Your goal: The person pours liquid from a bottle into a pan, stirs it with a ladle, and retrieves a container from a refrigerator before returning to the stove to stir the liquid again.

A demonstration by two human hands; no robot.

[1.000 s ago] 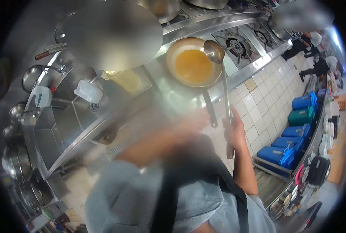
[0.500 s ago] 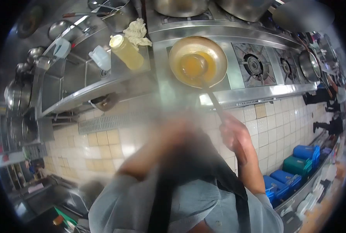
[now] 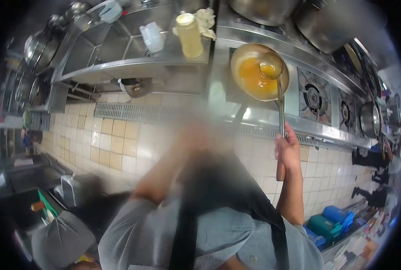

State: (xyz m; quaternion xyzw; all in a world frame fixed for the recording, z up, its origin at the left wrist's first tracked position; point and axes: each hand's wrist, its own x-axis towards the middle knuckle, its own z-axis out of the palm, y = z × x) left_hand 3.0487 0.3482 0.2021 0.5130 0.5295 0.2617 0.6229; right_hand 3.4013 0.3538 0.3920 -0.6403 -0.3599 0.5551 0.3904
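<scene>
A long metal ladle [image 3: 279,96] is held by the right hand [image 3: 287,150], whose fingers are wrapped tightly around the lower part of the handle, just above its brown wooden end. The bowl of the ladle is seen over the far right part of a wok [image 3: 259,72] and carries some of the yellow-orange liquid. The same liquid fills the bottom of the wok, which stands on a burner of the steel stove [image 3: 259,114]. The dark handle of the wok points towards the person.

The left hand [image 3: 196,137] is raised in front of the body, near the handle of the wok, but it is strongly blurred. It cannot be told whether its fingers are spread or closed, or whether something is touched by them.

To the right of the wok, an unlit gas burner [image 3: 314,96] is seen, and further right another pan [image 3: 369,119] is placed on the stove. To the left of the wok, on the steel table [image 3: 119,67], a plastic bottle with yellowish content [image 3: 189,35] stands upright, with a crumpled cloth [image 3: 206,19] just behind it and a white container [image 3: 152,37] lying nearby. The floor is covered with pale tiles [image 3: 115,144], and a drain grate [image 3: 133,111] runs along the base of the stove. Blue and green crates [image 3: 333,222] are stacked at the lower right.
</scene>
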